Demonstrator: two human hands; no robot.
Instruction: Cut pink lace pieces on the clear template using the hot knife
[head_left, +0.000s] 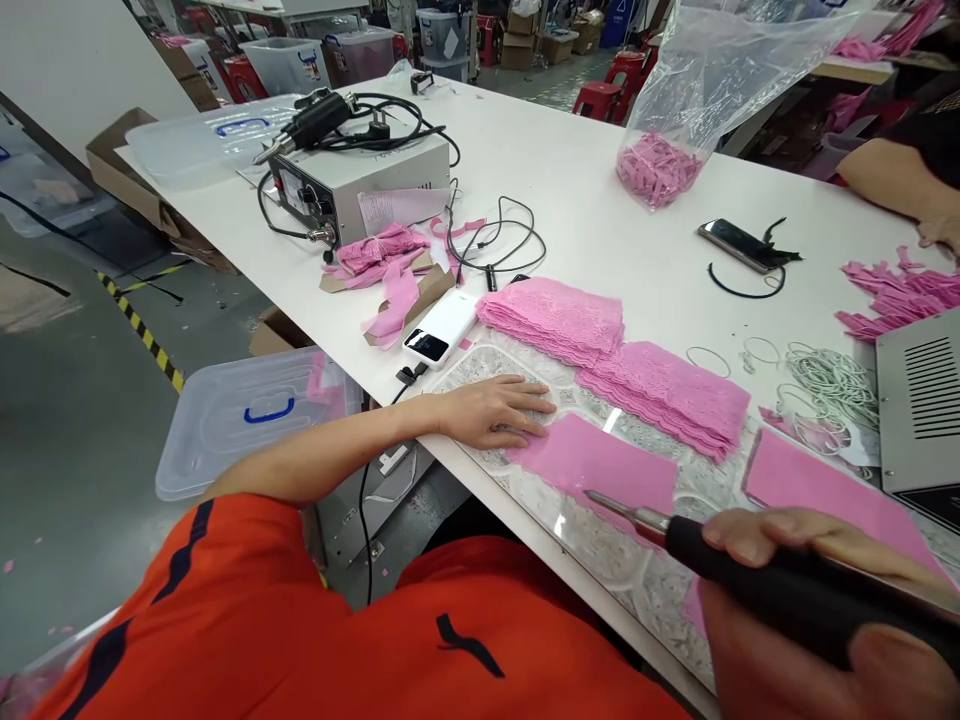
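Observation:
My left hand (pixel 499 410) lies flat with fingers stretched out, pressing the left edge of a flat pink fabric piece (pixel 600 462) on a patterned glass mat (pixel 600 560). My right hand (pixel 817 600) is wrapped round the black handle of a hot cutting tool (pixel 750 570); its metal tip (pixel 611 502) rests on the near edge of that pink piece. Two stacks of pink lace (pixel 615 355) lie just beyond. Another pink piece (pixel 825 490) lies to the right.
A white phone (pixel 441 332), a grey control box (pixel 352 180) with cables, pink scraps, a bag of pink pieces (pixel 660 165), a dark phone (pixel 739 245), elastic loops (pixel 825 375) and a grey machine (pixel 922 410). Another person's arm (pixel 900 180) rests at far right.

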